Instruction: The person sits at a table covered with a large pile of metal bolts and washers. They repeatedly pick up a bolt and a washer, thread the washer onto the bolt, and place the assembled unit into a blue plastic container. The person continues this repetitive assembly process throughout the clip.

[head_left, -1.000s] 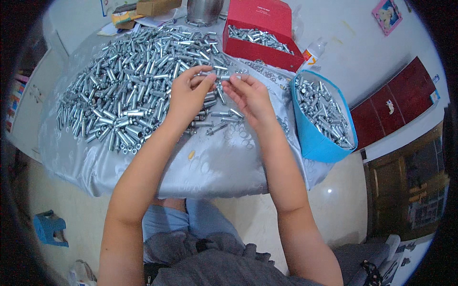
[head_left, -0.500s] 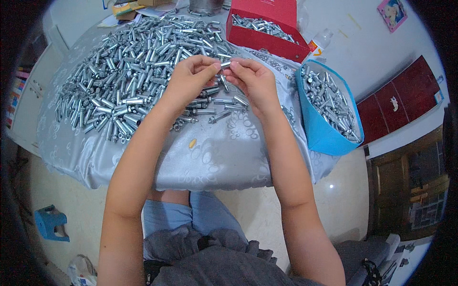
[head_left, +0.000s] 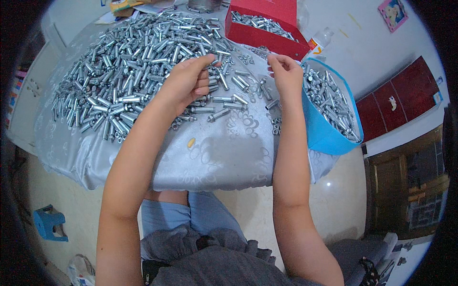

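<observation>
Head view, L hand [head_left: 188, 78]: at R edge of pile, thumb + index pinched on 1 sleeve-anchor bolt [head_left: 215, 62], other fingers curled.
R hand [head_left: 287, 74]: beside blue bin [head_left: 329, 136], fingertips close tog.; can't tell if holding anything.
Bolt pile [head_left: 129, 71]: big heap, L side of silver tablecloth [head_left: 229, 162].
Blue bin: R side, full of bolts.
Red box [head_left: 257, 40]: far side, lid up, bolts inside.

Glossy pale floor [head_left: 334, 200], blue stool [head_left: 47, 220] at left, white wall [head_left: 355, 59] with pink-framed picture [head_left: 393, 14]
</observation>
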Tool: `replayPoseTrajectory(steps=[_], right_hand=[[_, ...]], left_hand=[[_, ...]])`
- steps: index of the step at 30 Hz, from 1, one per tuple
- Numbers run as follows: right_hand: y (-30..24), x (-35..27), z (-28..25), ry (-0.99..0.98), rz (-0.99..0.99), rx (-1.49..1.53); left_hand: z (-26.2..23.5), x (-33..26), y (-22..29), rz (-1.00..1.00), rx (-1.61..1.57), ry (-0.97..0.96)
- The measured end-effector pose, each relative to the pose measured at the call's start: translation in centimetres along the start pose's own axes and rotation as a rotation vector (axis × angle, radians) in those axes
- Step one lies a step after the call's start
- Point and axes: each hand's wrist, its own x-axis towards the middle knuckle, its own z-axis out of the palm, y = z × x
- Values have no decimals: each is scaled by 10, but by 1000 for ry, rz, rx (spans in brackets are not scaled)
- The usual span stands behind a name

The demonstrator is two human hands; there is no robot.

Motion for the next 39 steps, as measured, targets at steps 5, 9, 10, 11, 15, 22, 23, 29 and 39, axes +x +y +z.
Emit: replayPoseTrajectory(steps=[5,9,10,11,15,22,23,29,39], right_hand=[[30,9,-13,-97,83,-458],[23,0,-19,-181,33,-639],[17,-1,-19,-190,-16,-621],[11,-3,-19,-200,-65,-603],[-6,-12,-21,-477,-86,-814],[4,-21,-10,-496,-133,-880],[4,-20,-10,-506,-105,-880],[0,-21,-6,-465,-139,-887],[-39,-34,15,-642,3,174]], left_hand=[[-3,5,-4,-12,-28,149],[-3,3,-2,0,-9,151],[-3,2,-2,2,-10,147],[-3,1,-1,5,-11,144],[-5,4,-5,2,-5,130],[-3,3,-7,1,50,158],[-3,3,-8,3,45,159],[-4,3,-8,-3,73,129],[12,-5,-11,74,348,105]])
